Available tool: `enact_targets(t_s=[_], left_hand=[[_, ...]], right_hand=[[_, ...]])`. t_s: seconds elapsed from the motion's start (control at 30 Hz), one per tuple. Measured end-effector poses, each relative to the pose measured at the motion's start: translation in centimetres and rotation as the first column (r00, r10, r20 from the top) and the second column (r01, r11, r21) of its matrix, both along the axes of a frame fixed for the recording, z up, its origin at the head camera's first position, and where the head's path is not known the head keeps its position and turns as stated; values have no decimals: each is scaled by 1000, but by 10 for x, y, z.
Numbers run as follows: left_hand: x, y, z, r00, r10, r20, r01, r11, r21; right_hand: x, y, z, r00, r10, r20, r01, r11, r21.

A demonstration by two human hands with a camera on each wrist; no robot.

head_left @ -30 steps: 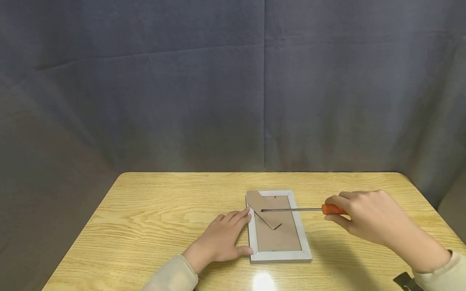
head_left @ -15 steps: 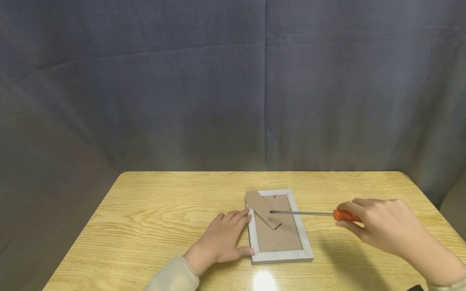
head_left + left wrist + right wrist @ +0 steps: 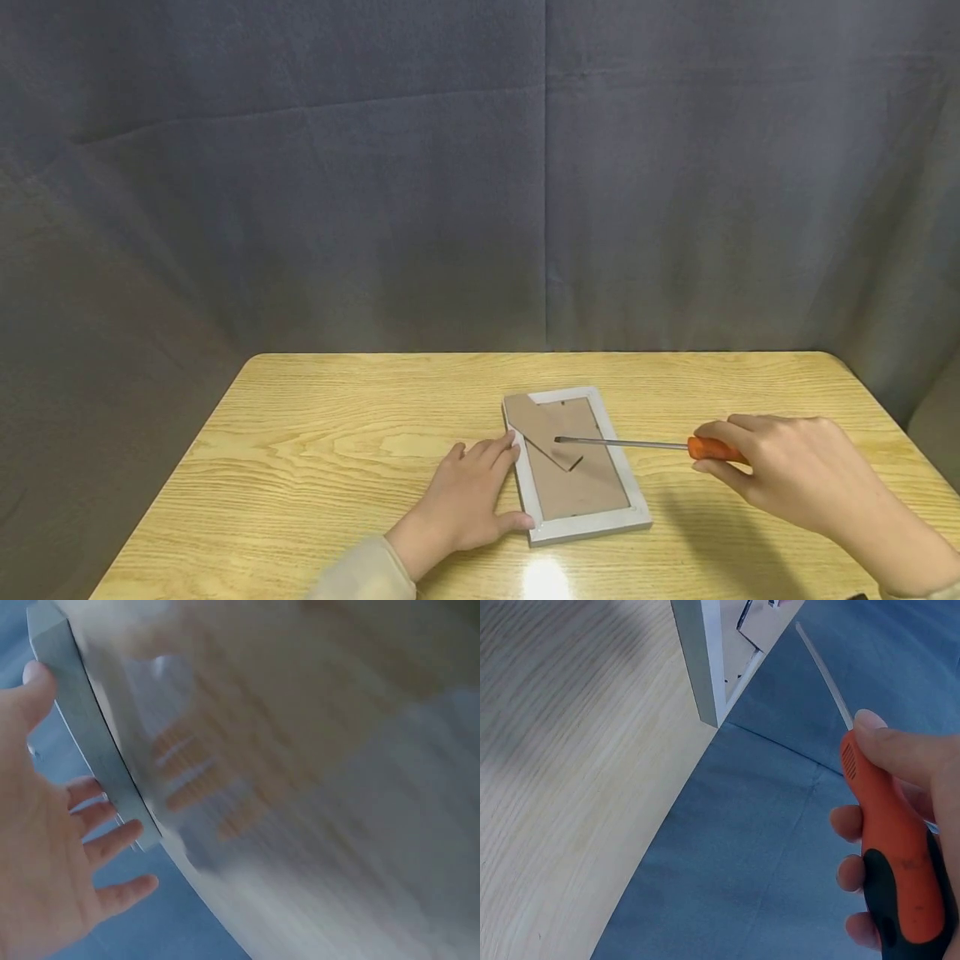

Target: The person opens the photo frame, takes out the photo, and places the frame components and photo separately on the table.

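A white picture frame (image 3: 628, 483) lies back side up on the table, its brown backing board (image 3: 577, 496) showing. Across its upper left runs a brown stand flap (image 3: 536, 423). My left hand (image 3: 468, 496) rests beside the frame with fingers spread; its fingertips and thumb touch the left edge, as the left wrist view also shows. My right hand (image 3: 795, 467) grips a flat-tipped screwdriver (image 3: 900, 847) by its orange and black handle. The shaft points left over the frame, with the tip above the board; in the right wrist view the tip stands apart from it.
The wooden table (image 3: 322, 433) has rounded far corners and reaches back to a dark blue-grey curtain (image 3: 420, 208). A bright light reflection lies on the tabletop in front of the picture frame.
The picture frame has turned slightly counterclockwise, its near end shifting right along with my left hand. My right hand has drawn the screwdriver a little to the right and nearer.
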State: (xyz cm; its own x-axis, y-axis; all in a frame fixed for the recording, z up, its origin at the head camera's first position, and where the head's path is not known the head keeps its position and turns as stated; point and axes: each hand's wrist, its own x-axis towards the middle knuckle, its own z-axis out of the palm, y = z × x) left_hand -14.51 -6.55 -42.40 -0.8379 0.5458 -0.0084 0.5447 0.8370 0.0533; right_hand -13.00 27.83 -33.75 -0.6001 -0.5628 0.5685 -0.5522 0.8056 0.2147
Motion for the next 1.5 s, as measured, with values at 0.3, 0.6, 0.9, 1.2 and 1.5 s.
enact_targets(t_s=[0.3,0.6,0.9,1.2,1.5], left_hand=[[8,10,3,999,31,-44,-35,996,-87],[15,19,4,994,97,-45,-102,986,-132],[24,30,2,985,122,-119,-145,966,-214],[24,29,0,974,64,-215,-125,950,-285],[12,17,3,968,-8,-252,-56,968,-244]], right_hand=[[2,-1,-3,1000,-22,3,22,1000,-4],[4,-3,-5,999,-49,21,50,999,-19],[5,-3,-8,998,-64,6,64,997,-33],[5,-2,-10,998,-61,-20,60,997,-38],[5,-2,-11,998,-57,-32,56,997,-48]])
